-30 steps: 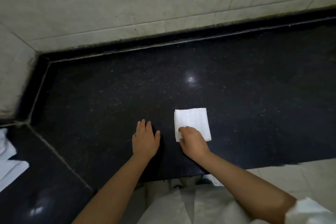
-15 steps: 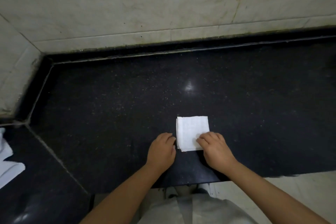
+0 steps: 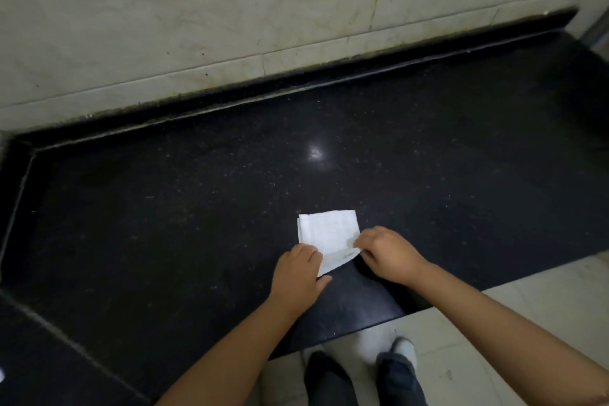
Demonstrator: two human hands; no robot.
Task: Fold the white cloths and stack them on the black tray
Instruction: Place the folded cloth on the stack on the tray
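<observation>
I see my right hand [image 3: 387, 255] pinching the near right corner of the folded white cloth [image 3: 329, 236], lifting that edge a little. My left hand [image 3: 298, 273] grips the cloth's near left corner, fingers curled over it. The cloth lies near the front edge of the black speckled desk [image 3: 164, 208], its far side flat. Beyond the desk stands a pale marble wall [image 3: 197, 10].

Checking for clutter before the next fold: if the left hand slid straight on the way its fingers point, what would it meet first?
The left hand already grips the white cloth, so it would meet that first; beyond looks like bare black counter.
</observation>
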